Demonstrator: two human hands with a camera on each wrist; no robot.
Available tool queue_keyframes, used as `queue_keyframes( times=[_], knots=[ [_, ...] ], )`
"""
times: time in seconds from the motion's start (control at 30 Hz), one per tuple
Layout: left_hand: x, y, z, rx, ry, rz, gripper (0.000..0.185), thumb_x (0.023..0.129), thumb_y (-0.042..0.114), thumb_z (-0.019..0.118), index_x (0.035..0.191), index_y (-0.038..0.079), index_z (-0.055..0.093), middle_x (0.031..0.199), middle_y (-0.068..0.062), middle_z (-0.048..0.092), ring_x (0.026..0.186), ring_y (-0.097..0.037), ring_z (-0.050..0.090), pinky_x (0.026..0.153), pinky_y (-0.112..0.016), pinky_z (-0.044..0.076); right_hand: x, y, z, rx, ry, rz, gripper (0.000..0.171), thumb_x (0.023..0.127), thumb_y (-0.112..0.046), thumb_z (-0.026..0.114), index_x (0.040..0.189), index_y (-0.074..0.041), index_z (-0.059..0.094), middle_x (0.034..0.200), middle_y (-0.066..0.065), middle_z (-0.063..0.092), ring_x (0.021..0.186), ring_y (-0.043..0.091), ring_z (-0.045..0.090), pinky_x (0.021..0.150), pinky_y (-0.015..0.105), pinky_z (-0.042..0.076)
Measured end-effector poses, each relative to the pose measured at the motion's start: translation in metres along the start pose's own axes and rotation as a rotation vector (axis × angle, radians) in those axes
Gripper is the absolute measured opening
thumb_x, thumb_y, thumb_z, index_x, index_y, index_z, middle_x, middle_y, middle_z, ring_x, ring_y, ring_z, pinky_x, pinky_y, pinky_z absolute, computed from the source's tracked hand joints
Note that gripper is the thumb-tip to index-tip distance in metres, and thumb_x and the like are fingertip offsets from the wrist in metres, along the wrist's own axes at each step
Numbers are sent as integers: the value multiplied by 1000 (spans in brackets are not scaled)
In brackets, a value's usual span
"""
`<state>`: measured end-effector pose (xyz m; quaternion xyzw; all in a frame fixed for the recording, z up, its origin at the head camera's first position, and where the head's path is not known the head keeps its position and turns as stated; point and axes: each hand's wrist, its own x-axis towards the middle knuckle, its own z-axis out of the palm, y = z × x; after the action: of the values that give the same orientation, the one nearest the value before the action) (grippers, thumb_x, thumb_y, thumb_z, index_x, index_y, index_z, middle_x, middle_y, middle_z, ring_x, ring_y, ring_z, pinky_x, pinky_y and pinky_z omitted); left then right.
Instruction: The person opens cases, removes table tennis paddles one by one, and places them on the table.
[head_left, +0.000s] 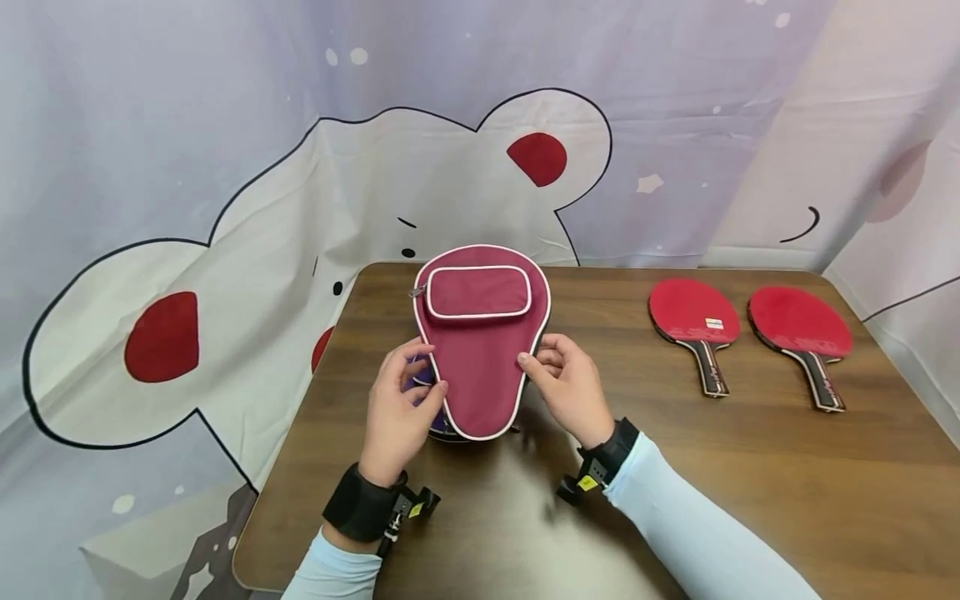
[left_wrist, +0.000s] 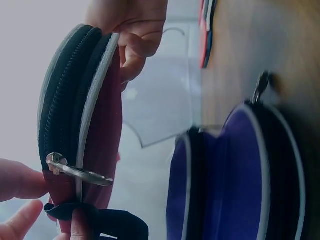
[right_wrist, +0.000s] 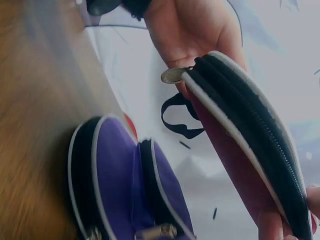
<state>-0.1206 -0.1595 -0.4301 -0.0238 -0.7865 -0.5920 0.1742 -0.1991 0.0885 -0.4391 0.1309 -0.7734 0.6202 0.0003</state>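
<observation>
1. The wooden counter (head_left: pixel 750 467) fills the view, with a cartoon bear curtain (head_left: pixel 225 275) hanging behind it.
2. Lifted above the counter's middle is the maroon paddle case (head_left: pixel 480 350). Its long axis runs away from the person, with the round pocketed end far and the narrow handle end near; it appears zipped closed.
3. Under it, on the counter, lies a purple case (right_wrist: pixel 120 175), mostly hidden in the head view.
4. Two red paddles (head_left: pixel 693 321) (head_left: pixel 801 327) lie well apart to the right, handles toward the person.
5. The left hand (head_left: pixel 401 408) pinches the case's left edge, and the right hand (head_left: pixel 570 383) pinches its right edge.
6. The zipper pull (left_wrist: pixel 75 170) dangles by the left fingers.
7. My worry is that these are light edge pinches, so the case could twist or slip down onto the purple one.
</observation>
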Motion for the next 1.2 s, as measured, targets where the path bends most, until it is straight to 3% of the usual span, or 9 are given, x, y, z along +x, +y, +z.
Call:
queue_keyframes(
  times=[0.17, 0.33, 0.7, 0.83, 1.07, 1.2],
  knots=[
    [1, -4, -19, -4, 42, 6, 51, 95, -13, 75, 142, 4, 64, 161, -12, 50, 136, -33, 61, 90, -23, 61, 6, -3, 20, 39, -48, -12, 36, 106, -17, 76, 133, 4, 65, 102, 14, 79, 87, 18, 76, 71, 24, 56],
    [-1, -11, -41, -19, 95, -2, 51, 93, -19, 71, 140, -1, 63, 161, -16, 50, 134, -35, 60, 88, -19, 60, 11, -7, 46, 44, -118, -13, 39, 105, -14, 76, 137, 6, 63, 106, 15, 79, 94, 23, 78, 77, 27, 60],
    [-7, -31, -101, 54, 225, -119, 45, 96, -18, 63, 138, -3, 64, 161, -10, 53, 130, -21, 62, 87, -14, 56, 22, -14, 114, 28, -344, -17, 48, 107, -15, 71, 146, 7, 54, 113, 13, 79, 96, 18, 79, 82, 31, 62],
    [-13, -36, -121, 99, 264, -175, 41, 98, -14, 61, 137, -3, 63, 164, -10, 51, 136, -24, 62, 87, -12, 54, 26, -17, 139, 17, -431, -5, 55, 108, -18, 70, 152, 9, 49, 111, 11, 80, 95, 22, 79, 83, 28, 60],
    [-17, -56, -148, 170, 287, -286, 36, 100, -13, 61, 135, -4, 61, 165, -9, 51, 147, -33, 55, 85, -10, 53, 32, -21, 173, 60, -561, 103, 73, 109, -23, 69, 161, 15, 35, 108, 11, 81, 94, 44, 78, 66, 25, 58],
    [-15, -70, -157, 176, 251, -336, 35, 101, -14, 61, 135, -6, 57, 164, -16, 50, 147, -36, 55, 82, -9, 51, 34, -19, 185, 79, -583, 181, 78, 109, -25, 68, 163, 17, 30, 110, 14, 82, 96, 46, 77, 68, 29, 60]
  ],
)
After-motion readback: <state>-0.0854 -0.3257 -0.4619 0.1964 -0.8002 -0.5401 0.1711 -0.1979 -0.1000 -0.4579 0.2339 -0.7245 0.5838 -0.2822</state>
